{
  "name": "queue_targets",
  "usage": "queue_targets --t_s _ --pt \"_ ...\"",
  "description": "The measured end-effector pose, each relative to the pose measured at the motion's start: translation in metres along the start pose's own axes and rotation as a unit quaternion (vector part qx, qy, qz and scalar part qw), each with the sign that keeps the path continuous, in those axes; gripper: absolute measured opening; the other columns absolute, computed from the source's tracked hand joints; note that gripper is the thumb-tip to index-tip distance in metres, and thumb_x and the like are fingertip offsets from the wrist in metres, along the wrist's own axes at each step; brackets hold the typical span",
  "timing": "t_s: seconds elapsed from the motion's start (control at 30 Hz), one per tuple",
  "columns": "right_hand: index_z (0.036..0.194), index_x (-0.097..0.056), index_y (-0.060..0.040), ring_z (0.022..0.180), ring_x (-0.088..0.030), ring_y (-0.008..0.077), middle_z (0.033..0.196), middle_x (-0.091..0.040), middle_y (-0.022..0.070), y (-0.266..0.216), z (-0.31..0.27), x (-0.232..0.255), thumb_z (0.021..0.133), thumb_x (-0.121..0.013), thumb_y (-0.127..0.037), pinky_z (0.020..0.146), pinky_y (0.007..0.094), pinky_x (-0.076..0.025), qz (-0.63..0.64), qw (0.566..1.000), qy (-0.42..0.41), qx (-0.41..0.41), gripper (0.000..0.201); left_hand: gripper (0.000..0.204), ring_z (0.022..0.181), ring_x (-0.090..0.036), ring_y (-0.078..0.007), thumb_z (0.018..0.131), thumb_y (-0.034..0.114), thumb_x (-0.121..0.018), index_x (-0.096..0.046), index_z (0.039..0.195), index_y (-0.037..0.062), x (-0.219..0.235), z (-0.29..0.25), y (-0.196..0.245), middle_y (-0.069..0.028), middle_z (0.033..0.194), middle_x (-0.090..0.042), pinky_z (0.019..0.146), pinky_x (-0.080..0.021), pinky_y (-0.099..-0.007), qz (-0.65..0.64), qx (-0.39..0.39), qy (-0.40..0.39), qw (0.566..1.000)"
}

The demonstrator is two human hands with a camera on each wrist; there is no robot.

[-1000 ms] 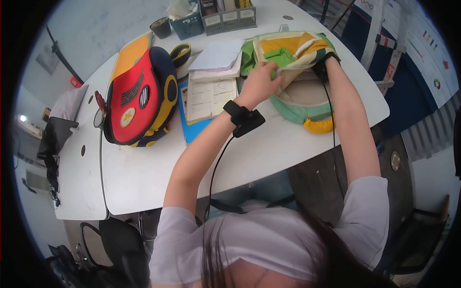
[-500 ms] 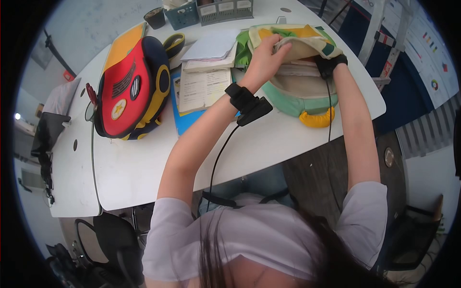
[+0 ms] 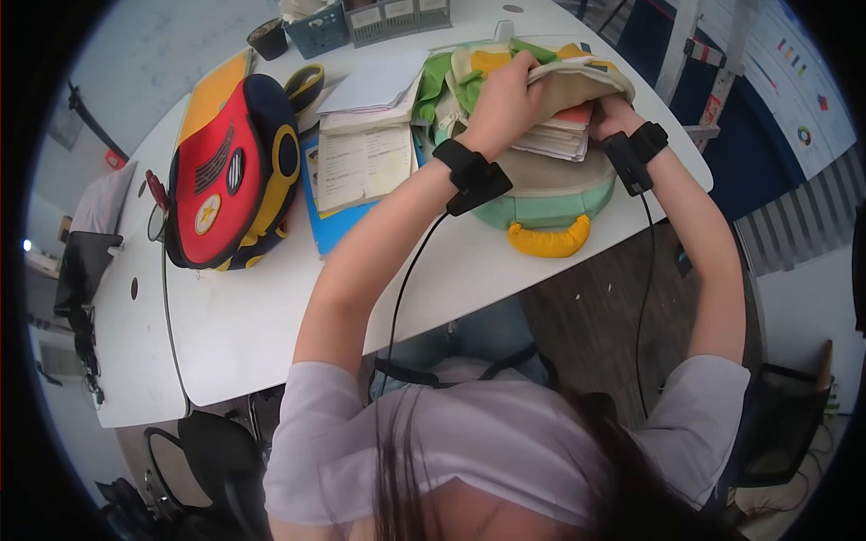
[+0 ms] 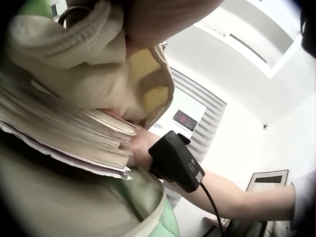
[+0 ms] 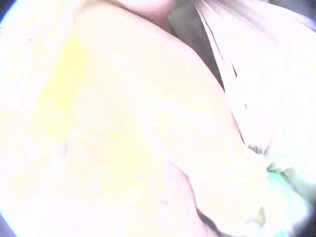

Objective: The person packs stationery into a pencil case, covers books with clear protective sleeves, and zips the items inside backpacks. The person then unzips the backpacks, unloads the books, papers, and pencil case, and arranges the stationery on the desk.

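Note:
A green, cream and yellow backpack (image 3: 541, 194) lies on the white table (image 3: 271, 316) at the far right. My left hand (image 3: 507, 97) grips its cream flap (image 4: 94, 59) and holds it up. A stack of books and papers (image 3: 557, 137) sticks out of the opening under the flap. My right hand (image 3: 615, 112) holds the right end of that stack (image 4: 64, 133), with its fingers partly hidden under the flap. The right hand (image 4: 139, 148) and its black wrist unit also show in the left wrist view. The right wrist view is washed out and shows only pale yellow fabric (image 5: 123, 123).
A red, navy and yellow backpack (image 3: 225, 171) lies at the left. Open booklets (image 3: 361, 162) on a blue book (image 3: 347, 230) sit between the two bags. Grey and blue desk organisers (image 3: 361, 18) stand at the far edge. The table's right edge (image 3: 695, 171) is close to the bag.
The flap has been lifted higher by my left hand. My right hand has come back out of the bag, and the stack of books now shows in the opening.

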State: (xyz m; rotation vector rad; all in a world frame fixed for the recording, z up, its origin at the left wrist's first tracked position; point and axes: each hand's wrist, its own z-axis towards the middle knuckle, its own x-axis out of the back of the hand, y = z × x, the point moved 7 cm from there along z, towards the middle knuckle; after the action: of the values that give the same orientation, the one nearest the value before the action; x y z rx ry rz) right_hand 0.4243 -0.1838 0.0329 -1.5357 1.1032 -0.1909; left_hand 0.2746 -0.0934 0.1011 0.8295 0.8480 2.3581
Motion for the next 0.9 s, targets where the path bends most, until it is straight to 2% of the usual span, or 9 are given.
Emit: queue_targets --t_s 0.1,0.23,0.3,0.4,0.57,0.63,0.67,0.77,0.9 --pt "0.117 -0.047 -0.0057 0.109 -0.05 0.0225 0.119 -0.051 0.0106 0.003 -0.026 -0.006 0.089 -0.051 -0.025 0.094 0.0418 -0.042 0.025 1.0 0.018 0.004 0.034 0.022 0.072 -0.057 -0.0395 0.085 0.019 -0.052 -0.05 0.089 -0.0025 0.002 0.005 -0.003 -0.0238 0.075 -0.059 0.064 -0.045 -0.04 0.0 0.003 0.029 1.0" --pt "0.114 -0.049 -0.0045 0.104 -0.053 0.0184 0.113 -0.054 0.0092 -0.01 -0.06 -0.012 0.084 -0.059 -0.017 0.089 0.0335 -0.044 -0.063 0.995 -0.05 0.055 0.035 0.023 0.074 -0.056 -0.0423 0.085 0.019 -0.049 -0.048 0.09 -0.0036 0.015 0.02 -0.013 -0.0261 0.077 -0.058 0.063 -0.044 -0.043 0.055 0.02 0.094 0.994" --pt "0.114 -0.049 -0.0024 0.101 -0.053 0.0151 0.109 -0.056 0.0071 -0.028 -0.081 -0.019 0.082 -0.061 -0.017 0.086 0.0285 -0.043 -0.173 0.97 -0.035 0.168 0.037 0.024 0.075 -0.055 -0.0426 0.085 0.02 -0.05 -0.048 0.091 -0.0028 0.021 0.028 -0.005 -0.0266 0.079 -0.058 0.064 -0.044 -0.0437 0.045 0.017 0.104 0.993" --pt "0.113 -0.049 -0.0004 0.1 -0.053 0.0132 0.108 -0.056 0.0061 -0.05 -0.071 0.001 0.081 -0.063 -0.019 0.085 0.0265 -0.042 -0.177 0.957 -0.03 0.229 0.04 0.025 0.078 -0.054 -0.0435 0.08 0.013 -0.054 -0.044 0.099 -0.0015 0.023 0.031 0.025 -0.0248 0.085 -0.056 0.066 -0.044 -0.0439 0.01 -0.106 0.122 0.987" --pt "0.118 -0.049 -0.0045 0.102 -0.053 0.0155 0.111 -0.056 0.0063 -0.078 -0.029 0.035 0.087 -0.056 -0.024 0.088 0.029 -0.043 -0.102 0.953 -0.016 0.284 0.037 0.034 0.08 -0.051 -0.042 0.073 0.001 -0.053 -0.04 0.104 0.0058 -0.003 0.008 0.042 -0.0215 0.099 -0.045 0.064 -0.045 -0.0449 0.024 -0.177 0.099 0.979" --pt "0.117 -0.05 -0.0079 0.102 -0.054 0.0178 0.113 -0.056 0.0062 -0.074 -0.004 0.051 0.086 -0.057 -0.029 0.088 0.0327 -0.044 -0.097 0.956 -0.056 0.272 0.038 0.027 0.086 -0.052 -0.0396 0.079 0.003 -0.052 -0.042 0.103 0.0091 -0.027 0.004 0.039 -0.0196 0.102 -0.044 0.07 -0.044 -0.0419 0.036 -0.139 -0.004 0.99" --pt "0.117 -0.05 -0.009 0.103 -0.054 0.0191 0.114 -0.056 0.0062 -0.061 0.005 0.053 0.085 -0.057 -0.031 0.088 0.0347 -0.044 -0.071 0.976 -0.042 0.199 0.039 0.024 0.089 -0.051 -0.0379 0.078 -0.001 -0.049 -0.048 0.099 0.0097 -0.037 0.002 0.04 -0.0183 0.102 -0.043 0.074 -0.044 -0.0408 0.031 -0.135 -0.048 0.989" --pt "0.115 -0.051 -0.0116 0.106 -0.053 0.0224 0.117 -0.056 0.0063 -0.036 0.01 0.067 0.084 -0.057 -0.036 0.09 0.0399 -0.043 0.017 0.995 0.032 0.088 0.04 0.023 0.093 -0.051 -0.0374 0.076 -0.005 -0.047 -0.053 0.094 0.0084 -0.06 -0.008 0.043 -0.0178 0.104 -0.044 0.079 -0.044 -0.0397 0.004 -0.237 -0.087 0.967" --pt "0.117 -0.049 -0.0094 0.106 -0.053 0.0251 0.117 -0.054 0.0105 -0.033 -0.025 0.06 0.084 -0.058 -0.031 0.092 0.0412 -0.042 0.038 0.996 -0.003 0.084 0.04 0.039 0.102 -0.049 -0.0382 0.072 -0.007 -0.048 -0.053 0.108 0.004 -0.065 -0.007 0.031 -0.0185 0.115 -0.045 0.085 -0.043 -0.0381 -0.006 -0.168 -0.079 0.983"
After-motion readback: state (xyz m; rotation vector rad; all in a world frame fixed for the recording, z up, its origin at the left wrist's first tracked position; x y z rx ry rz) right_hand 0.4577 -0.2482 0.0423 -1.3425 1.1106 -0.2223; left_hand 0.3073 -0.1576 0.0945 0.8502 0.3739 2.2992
